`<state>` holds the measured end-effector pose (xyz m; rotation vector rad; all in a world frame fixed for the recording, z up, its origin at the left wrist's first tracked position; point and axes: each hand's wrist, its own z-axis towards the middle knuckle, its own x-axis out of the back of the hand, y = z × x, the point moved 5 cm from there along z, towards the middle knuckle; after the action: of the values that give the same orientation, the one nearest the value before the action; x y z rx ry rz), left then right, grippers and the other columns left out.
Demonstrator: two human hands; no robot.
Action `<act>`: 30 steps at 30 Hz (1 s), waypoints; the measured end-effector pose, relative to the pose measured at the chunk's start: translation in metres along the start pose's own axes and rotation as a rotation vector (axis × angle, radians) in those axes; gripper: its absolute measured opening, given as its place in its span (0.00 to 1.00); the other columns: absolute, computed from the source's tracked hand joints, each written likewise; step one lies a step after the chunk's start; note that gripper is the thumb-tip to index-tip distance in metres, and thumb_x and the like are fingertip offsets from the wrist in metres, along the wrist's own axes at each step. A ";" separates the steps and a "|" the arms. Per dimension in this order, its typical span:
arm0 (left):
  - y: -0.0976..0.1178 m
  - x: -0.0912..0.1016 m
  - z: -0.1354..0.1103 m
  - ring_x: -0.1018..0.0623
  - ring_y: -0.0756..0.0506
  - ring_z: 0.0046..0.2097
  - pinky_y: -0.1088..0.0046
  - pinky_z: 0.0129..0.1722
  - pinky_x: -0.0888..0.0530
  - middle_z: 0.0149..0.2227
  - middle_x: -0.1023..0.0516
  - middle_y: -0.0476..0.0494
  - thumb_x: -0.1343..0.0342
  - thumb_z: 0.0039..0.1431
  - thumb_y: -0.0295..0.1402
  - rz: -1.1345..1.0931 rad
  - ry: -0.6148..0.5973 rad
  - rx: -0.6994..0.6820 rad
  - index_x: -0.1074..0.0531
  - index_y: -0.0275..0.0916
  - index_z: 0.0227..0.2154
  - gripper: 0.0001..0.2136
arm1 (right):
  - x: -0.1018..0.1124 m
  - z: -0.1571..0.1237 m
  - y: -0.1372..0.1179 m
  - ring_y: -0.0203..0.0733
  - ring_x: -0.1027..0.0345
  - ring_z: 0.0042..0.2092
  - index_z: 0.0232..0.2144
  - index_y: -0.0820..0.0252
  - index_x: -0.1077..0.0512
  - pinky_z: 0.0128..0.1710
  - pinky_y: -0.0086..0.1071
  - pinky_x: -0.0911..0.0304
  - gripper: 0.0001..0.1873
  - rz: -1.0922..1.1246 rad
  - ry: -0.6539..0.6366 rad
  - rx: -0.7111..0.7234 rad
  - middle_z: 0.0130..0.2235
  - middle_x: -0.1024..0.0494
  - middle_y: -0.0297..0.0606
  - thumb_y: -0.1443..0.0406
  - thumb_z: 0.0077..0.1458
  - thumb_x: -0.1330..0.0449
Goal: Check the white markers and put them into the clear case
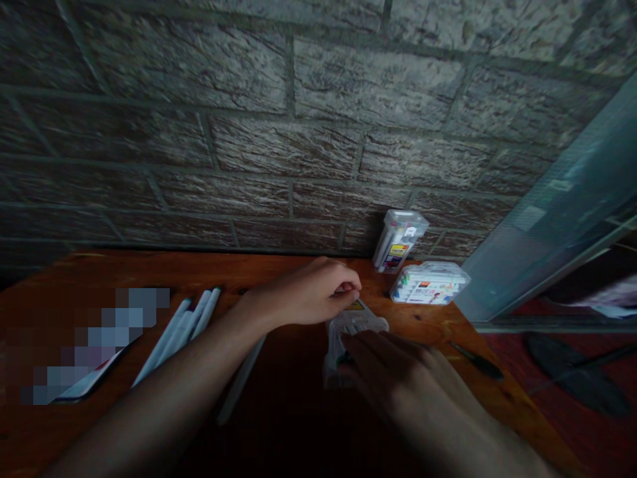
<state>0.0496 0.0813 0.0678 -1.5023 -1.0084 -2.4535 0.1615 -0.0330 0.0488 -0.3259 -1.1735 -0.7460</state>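
A clear plastic marker case (334, 372) lies on the wooden table between my hands, with pale markers showing inside it. My left hand (323, 289) is closed at the far end of the case, its fingertips pinched by the clear flap with a yellow label (356, 306). Over the near part of the case, my right hand (398, 362) bends its fingers down around a marker with a dark green end (343, 358); most of that marker is hidden. To the left, beyond my forearm, several white markers (172, 332) lie side by side. Another loose marker (242, 382) rests near my left forearm.
An upright clear case of markers (398, 240) and a wider clear case of markers (428, 284) stand at the back right. A dark slender tool (478, 362) lies near the right edge. A blurred-out flat object (94, 362) is at left. Behind the table (279, 265) rises a brick wall (288, 146).
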 end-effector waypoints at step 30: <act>-0.020 0.020 -0.006 0.17 0.44 0.39 0.68 0.41 0.27 0.39 0.14 0.40 0.46 0.66 0.28 0.201 0.095 0.167 0.18 0.36 0.41 0.11 | -0.002 0.011 0.112 0.36 0.32 0.21 0.24 0.61 0.24 0.22 0.29 0.41 0.26 0.670 0.517 -0.525 0.21 0.24 0.37 0.51 0.69 0.44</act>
<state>0.0266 0.0981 0.0726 -1.3497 -0.9668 -2.2209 0.2297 0.0549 0.0670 -0.8564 -0.3163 -0.4816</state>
